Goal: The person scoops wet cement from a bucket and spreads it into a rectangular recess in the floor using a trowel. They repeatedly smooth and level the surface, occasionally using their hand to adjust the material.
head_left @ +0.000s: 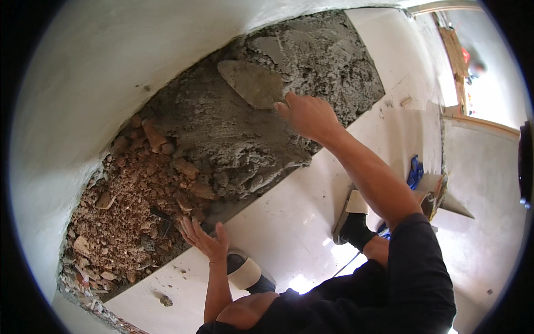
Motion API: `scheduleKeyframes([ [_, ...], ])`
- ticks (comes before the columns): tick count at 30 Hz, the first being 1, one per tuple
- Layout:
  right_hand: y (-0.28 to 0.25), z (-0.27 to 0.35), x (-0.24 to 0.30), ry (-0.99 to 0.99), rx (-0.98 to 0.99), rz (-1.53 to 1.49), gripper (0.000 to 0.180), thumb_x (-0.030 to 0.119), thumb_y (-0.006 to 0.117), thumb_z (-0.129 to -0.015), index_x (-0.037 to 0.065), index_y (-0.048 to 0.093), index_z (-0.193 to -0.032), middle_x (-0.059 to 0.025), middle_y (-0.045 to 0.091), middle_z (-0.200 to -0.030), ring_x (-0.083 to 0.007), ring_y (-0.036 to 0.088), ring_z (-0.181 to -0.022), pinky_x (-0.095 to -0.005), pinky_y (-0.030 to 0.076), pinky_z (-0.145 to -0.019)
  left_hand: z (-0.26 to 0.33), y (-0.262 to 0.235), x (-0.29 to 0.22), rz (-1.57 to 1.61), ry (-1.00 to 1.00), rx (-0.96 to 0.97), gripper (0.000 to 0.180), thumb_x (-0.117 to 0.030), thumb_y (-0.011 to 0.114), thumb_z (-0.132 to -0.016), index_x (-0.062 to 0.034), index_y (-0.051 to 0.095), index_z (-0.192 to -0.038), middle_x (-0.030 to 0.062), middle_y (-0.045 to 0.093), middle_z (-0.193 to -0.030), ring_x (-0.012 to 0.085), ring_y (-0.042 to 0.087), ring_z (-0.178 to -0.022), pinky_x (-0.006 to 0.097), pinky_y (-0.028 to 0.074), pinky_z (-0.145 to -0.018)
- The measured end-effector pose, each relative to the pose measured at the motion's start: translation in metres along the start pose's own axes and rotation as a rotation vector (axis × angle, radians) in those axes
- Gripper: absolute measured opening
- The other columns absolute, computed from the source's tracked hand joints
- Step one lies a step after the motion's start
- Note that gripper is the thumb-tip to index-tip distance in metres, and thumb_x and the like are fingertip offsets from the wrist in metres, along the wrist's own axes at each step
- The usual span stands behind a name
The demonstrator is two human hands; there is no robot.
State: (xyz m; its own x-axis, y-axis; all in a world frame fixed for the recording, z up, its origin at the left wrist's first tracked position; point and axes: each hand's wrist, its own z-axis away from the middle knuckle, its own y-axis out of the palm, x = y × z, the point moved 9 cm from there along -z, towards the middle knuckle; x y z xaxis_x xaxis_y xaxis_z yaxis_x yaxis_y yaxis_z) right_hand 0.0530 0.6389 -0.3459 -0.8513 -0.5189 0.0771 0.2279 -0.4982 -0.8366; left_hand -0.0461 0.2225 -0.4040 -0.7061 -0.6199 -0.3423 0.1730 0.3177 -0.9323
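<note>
My right hand (311, 116) is closed around the handle of a trowel (253, 83), its fingers hiding most of that handle. The trowel's broad, rounded blade lies over wet grey mortar (328, 50), pointing up and left. Smoothed mortar shows beside the blade, while rougher, lumpy mortar lies to the right and below. My left hand (203, 239) has its fingers spread and holds nothing. It hovers by the near edge of a bed of brick rubble (133, 200), close to the tile border; I cannot tell whether the fingertips touch.
A pale wall (100, 72) runs along the far side of the mortar. Large light tiles (295, 222) form the floor where my sandalled feet stand. A blue bag (415, 172) lies at the right, next to a bent board (434, 195). A doorway is at upper right.
</note>
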Motion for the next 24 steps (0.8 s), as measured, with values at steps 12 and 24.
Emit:
scheduleKeyframes([
  [12,-0.027,0.023,-0.138,0.302,-0.137,0.075,0.046,0.048,0.042,-0.094,0.006,0.058,-0.103,-0.0191,0.068,-0.096,-0.0390,0.065,-0.091,-0.0512,0.049,-0.080,0.002,0.003,0.004,-0.021,-0.032,0.018,0.067,-0.052,0.046,-0.094,-0.0030,0.035,-0.138,0.0221,0.032,-0.145,0.0386,0.030,-0.137,0.057,0.020,-0.110],
  [24,-0.069,-0.034,-0.277,0.402,-0.198,0.131,0.044,0.046,0.041,-0.095,0.008,0.059,-0.107,-0.0206,0.065,-0.103,-0.0348,0.062,-0.104,-0.0499,0.048,-0.089,0.004,0.010,0.006,-0.086,-0.055,0.078,0.076,-0.060,0.042,-0.093,-0.0016,0.032,-0.140,0.0206,0.028,-0.148,0.0378,0.025,-0.139,0.058,0.018,-0.110],
])
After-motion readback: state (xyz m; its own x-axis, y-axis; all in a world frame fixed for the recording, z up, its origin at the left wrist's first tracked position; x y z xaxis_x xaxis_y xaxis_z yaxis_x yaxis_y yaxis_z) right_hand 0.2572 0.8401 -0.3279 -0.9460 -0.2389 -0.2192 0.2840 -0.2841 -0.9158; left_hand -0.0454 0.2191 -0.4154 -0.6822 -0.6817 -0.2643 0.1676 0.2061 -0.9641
